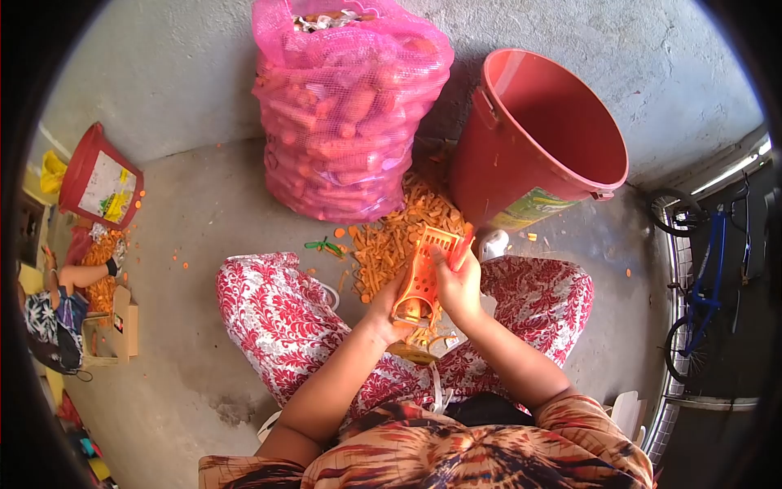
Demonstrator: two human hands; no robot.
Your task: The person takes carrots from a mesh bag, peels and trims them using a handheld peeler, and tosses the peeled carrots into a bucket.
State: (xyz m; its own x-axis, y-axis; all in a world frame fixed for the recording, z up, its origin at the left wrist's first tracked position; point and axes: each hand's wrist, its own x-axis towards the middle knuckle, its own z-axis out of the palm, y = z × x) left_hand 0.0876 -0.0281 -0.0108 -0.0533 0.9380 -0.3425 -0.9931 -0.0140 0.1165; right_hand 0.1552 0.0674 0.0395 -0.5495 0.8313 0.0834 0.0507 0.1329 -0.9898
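Observation:
An orange plastic grater (423, 273) with a slotted end and rows of holes lies between my two hands, above my lap. My left hand (388, 311) is closed around its left side and lower end. Against its upper right part, my right hand (460, 287) grips a carrot (463, 249), its tip sticking out past my fingers. A rounded orange piece shows in the grater's near end. Beneath and beyond my hands spreads a heap of carrot slices (376, 265) on the floor. Part of a yellowish container (413, 352) shows below the grater, mostly hidden.
A pink mesh sack (346, 122) full of carrots stands by the wall. Right of it leans a tall red bin (529, 138). A green-handled object (324, 245) lies near the slices. At far left are another person (61, 318) and a red tub (98, 179); a blue bicycle (707, 281) is right.

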